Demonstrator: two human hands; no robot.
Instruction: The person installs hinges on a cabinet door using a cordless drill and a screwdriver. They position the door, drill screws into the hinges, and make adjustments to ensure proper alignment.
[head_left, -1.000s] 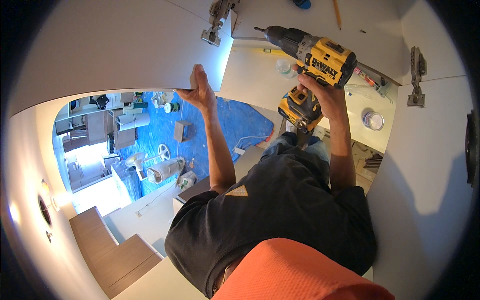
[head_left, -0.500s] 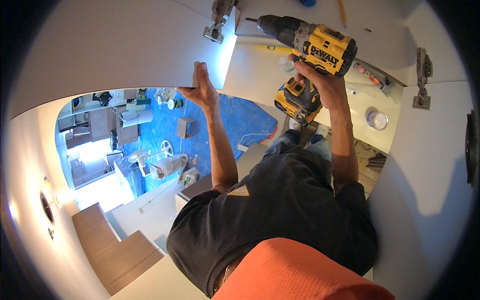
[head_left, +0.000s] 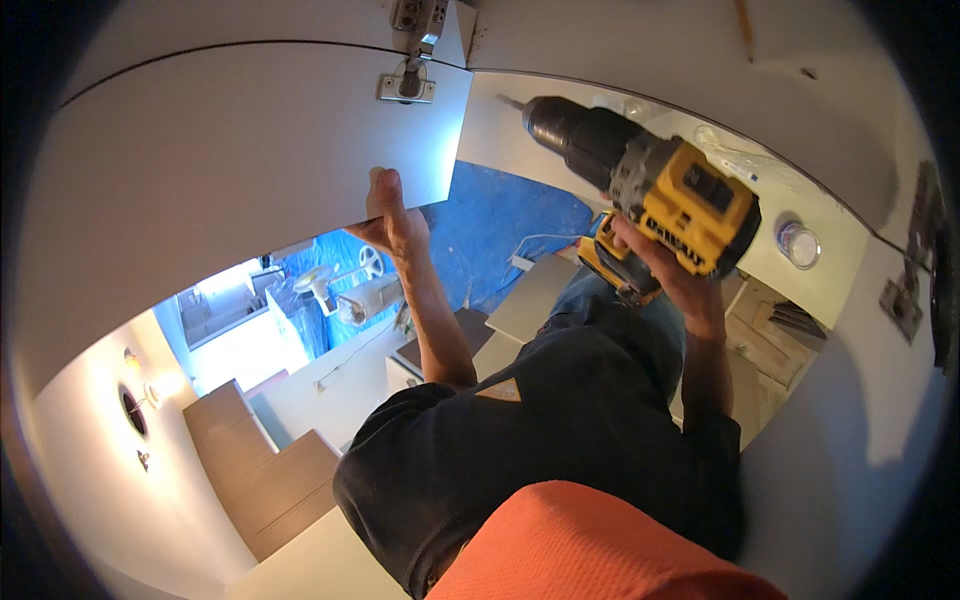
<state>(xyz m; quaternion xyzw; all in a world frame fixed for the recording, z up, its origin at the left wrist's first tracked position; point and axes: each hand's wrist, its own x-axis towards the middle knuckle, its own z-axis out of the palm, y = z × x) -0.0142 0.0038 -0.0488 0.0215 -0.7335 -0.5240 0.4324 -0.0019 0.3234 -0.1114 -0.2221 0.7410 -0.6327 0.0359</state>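
Observation:
My left hand [head_left: 393,225] grips the lower edge of a pale cabinet door [head_left: 230,150], thumb on the face and fingers out of sight behind it. Close above the hand is a metal hinge [head_left: 407,87], its plate on the door and its arm reaching to the panel above. In my right hand [head_left: 682,285] is a yellow and black cordless drill [head_left: 700,195]. Its bit [head_left: 510,102] points left and slightly upward, apart from the door and hinge. The drill's battery end shows below the hand. Whether a finger presses the trigger is hidden.
Another hinge [head_left: 905,290] sits at right on a pale panel. A pencil [head_left: 743,28] lies on the shelf board at the top. Below are a round container [head_left: 798,243] on a pale surface and blue sheeting [head_left: 500,210] over the floor. Brown cabinets [head_left: 265,470] stand lower left.
The view has shifted. The drill now appears lower and farther right, its bit tilted downward less far from the hinge. More door face shows, and my left hand still holds its edge.

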